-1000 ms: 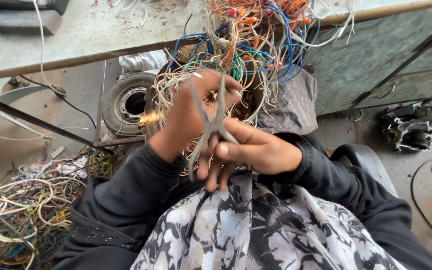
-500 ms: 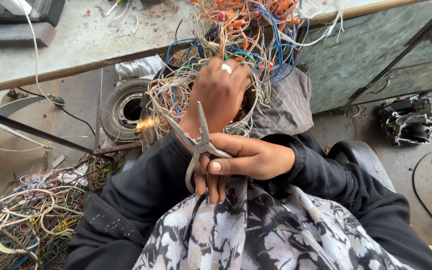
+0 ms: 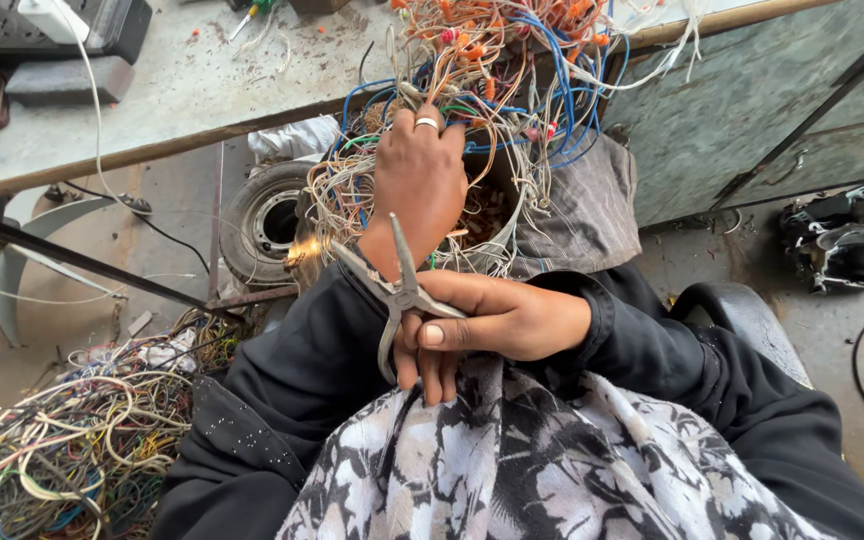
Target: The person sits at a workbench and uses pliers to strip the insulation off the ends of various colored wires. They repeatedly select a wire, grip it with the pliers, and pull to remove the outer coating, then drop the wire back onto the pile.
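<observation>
- The left hand (image 3: 419, 185) reaches away from the body into the tangle of coloured wires (image 3: 482, 80) that spills over the near edge of the counter (image 3: 182, 100); its fingers are buried among the strands, a ring on one of them, and whether its grip is closed on a strand I cannot tell
- The right hand (image 3: 497, 320) rests close to the body, over the patterned cloth (image 3: 542, 460) on the lap, its grip closed around the handles of a pair of pliers (image 3: 392, 290)
- The pliers stand open, their two thin points spread in a V, the long axis running up and away from the lap toward the left wrist; the tips lie just beside that wrist and touch no wire
- The wires lie beyond the pliers, further from the body; the left hand is the nearer one to them, and the left forearm sits between the points and the bundle
- A grey cloth (image 3: 592, 210) hangs under the tangle on the right
- On the floor to the left lie a small tyre (image 3: 267, 220) and a second heap of loose wires (image 3: 62, 450); a dark machine part (image 3: 842, 245) sits on the floor to the far right
</observation>
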